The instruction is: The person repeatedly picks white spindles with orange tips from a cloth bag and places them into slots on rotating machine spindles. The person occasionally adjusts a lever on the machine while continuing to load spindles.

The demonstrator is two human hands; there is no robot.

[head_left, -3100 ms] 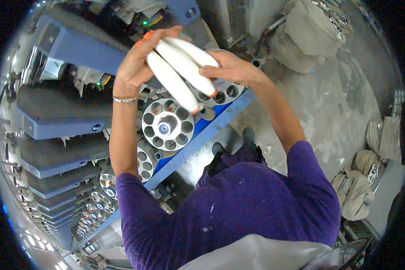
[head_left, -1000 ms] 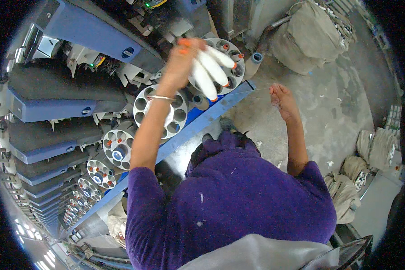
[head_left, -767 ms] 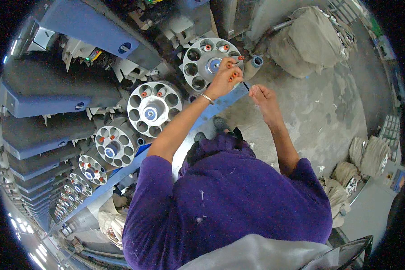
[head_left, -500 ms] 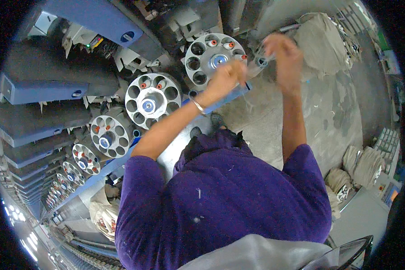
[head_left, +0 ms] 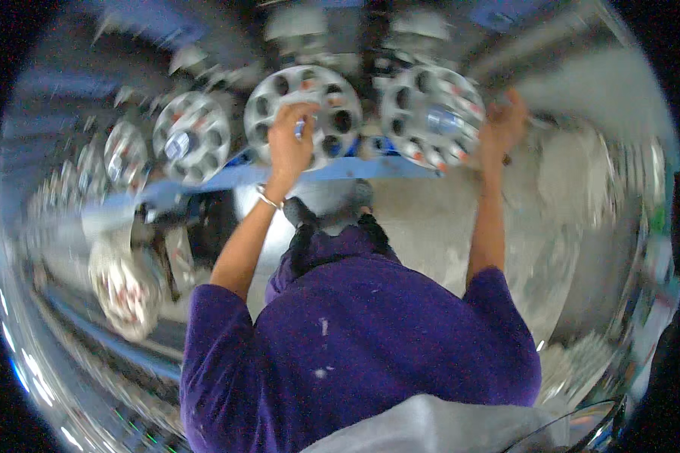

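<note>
My left hand, with a pale bracelet at its wrist, reaches over the middle round grey disc, which has a ring of holes. Its fingers curl about the blue hub at that disc's centre. To the right, my right hand is raised beside the rim of another holed disc, which has its own blue hub. Motion smears its fingers, so what they hold, if anything, does not show. Orange-tipped tubes sit in some of the holes.
A blue rail runs below the discs, and more holed discs line up to the left. A sack of pale tubes stands at lower left. Beige cloth lies at right, over the concrete floor.
The view has swung round to the right, and the discs now stand in a row ahead. My left hand has moved onto the middle disc's hub; my hands are farther apart.
</note>
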